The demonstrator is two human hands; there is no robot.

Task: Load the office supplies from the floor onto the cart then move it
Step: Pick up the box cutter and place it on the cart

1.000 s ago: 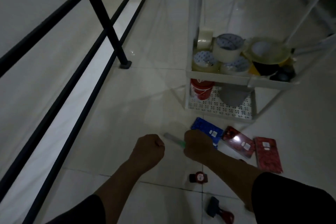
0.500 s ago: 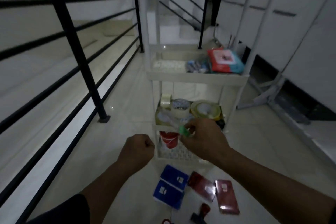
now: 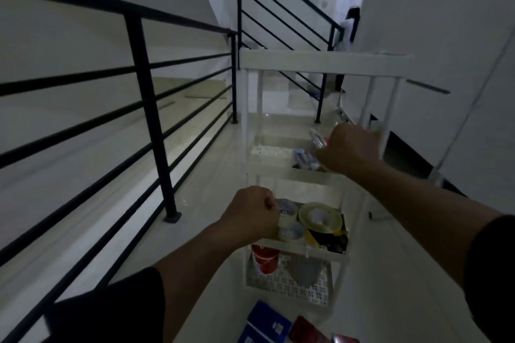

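A white tiered cart [image 3: 323,60] stands ahead of me. My right hand [image 3: 349,146] reaches over its upper middle shelf and pinches a slim clear pen-like item [image 3: 317,139], above other small supplies [image 3: 305,160] lying there. My left hand [image 3: 252,213] hangs in a fist holding nothing, in front of the lower shelf with its tape rolls [image 3: 320,216]. A red cup [image 3: 264,255] sits on the bottom shelf. On the floor by the cart lie blue packs [image 3: 264,324] and a red pack [image 3: 306,331].
A black railing [image 3: 150,108] runs along my left, with a stairwell beyond. White cabinets [image 3: 459,64] line the right side. A staircase with another black rail rises behind the cart, and a person [image 3: 351,28] stands there.
My right hand has carried the pen-like item from the floor up to the cart's upper middle shelf. My view has tilted upward. The left fist has stayed roughly in place.
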